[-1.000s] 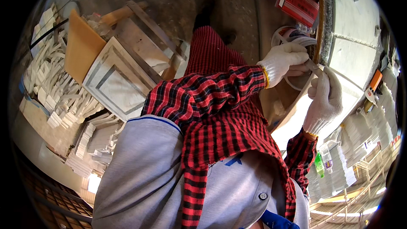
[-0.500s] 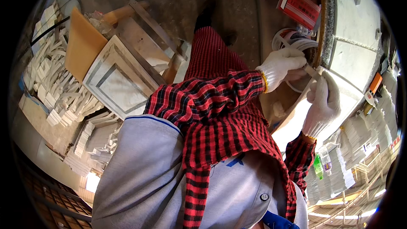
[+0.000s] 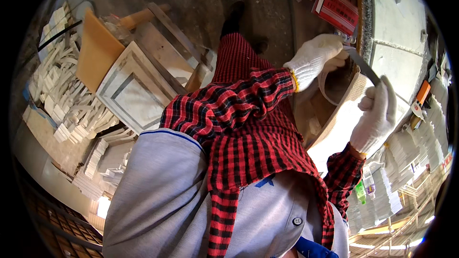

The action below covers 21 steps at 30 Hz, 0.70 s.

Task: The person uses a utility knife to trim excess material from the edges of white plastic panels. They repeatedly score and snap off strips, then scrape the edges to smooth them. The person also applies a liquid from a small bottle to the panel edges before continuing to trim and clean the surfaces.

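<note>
A thin, flat grey strip (image 3: 364, 68) spans the gap between my two white-gloved hands. My left hand (image 3: 315, 57) pinches its far end, beside the counter edge. My right hand (image 3: 375, 114) grips the other end between thumb and fingers, over the bright worktop (image 3: 339, 126). The strip's material is hard to make out. Below my left hand stands a white bucket (image 3: 322, 88), mostly hidden by the glove.
Pale stone slabs (image 3: 394, 64) lie along the counter at right, with an orange-handled tool (image 3: 421, 93) beyond. A red box (image 3: 336, 9) sits by the counter. At left are a framed panel with grey bands (image 3: 136, 88) and heaps of pale strips (image 3: 64, 93).
My hands have moved apart, the right one toward the right and nearer me. The grey strip now shows stretched between them, where earlier only a short pale piece showed.
</note>
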Motion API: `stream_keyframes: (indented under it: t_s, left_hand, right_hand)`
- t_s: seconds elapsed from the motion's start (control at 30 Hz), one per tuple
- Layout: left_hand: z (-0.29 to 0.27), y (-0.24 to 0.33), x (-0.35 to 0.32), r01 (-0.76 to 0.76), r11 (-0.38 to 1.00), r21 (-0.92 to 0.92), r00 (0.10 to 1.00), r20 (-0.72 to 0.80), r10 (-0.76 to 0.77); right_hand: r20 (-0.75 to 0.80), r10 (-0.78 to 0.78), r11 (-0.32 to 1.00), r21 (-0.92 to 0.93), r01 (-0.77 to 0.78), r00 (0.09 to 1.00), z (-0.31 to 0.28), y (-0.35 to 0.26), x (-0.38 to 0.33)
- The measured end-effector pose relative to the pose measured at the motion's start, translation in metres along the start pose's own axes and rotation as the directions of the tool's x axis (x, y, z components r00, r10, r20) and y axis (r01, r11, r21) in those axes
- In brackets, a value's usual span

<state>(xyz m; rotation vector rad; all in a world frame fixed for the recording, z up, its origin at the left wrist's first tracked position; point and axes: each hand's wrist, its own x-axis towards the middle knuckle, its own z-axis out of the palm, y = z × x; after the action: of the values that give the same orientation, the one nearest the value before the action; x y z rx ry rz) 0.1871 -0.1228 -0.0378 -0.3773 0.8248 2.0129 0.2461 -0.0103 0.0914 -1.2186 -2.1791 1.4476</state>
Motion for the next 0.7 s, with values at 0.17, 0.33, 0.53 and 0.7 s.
stream_keyframes:
  t_s: [0.17,0.33,0.53,0.7]
  left_hand:
    - [-0.01,0.028,0.004,-0.69,0.202,0.695,0.691,0.55,0.469]
    - [0.01,0.051,0.016,-0.708,-0.285,0.646,0.623,0.761,0.181]
    - [0.017,0.068,0.026,-0.731,-0.437,0.523,0.56,0.827,0.054]
    - [0.022,0.077,0.029,-0.726,-0.437,0.531,0.567,0.822,0.057]
  right_hand:
    - [-0.137,0.034,0.96,0.28,0.006,0.99,-0.028,0.01,0.005]
    - [-0.2,0.139,0.92,0.388,-0.052,0.97,-0.05,0.022,-0.014]
    - [-0.279,0.194,0.91,0.41,-0.066,0.94,-0.06,0.03,-0.045]
    - [-0.327,0.212,0.9,0.432,-0.054,0.921,-0.061,0.033,-0.059]
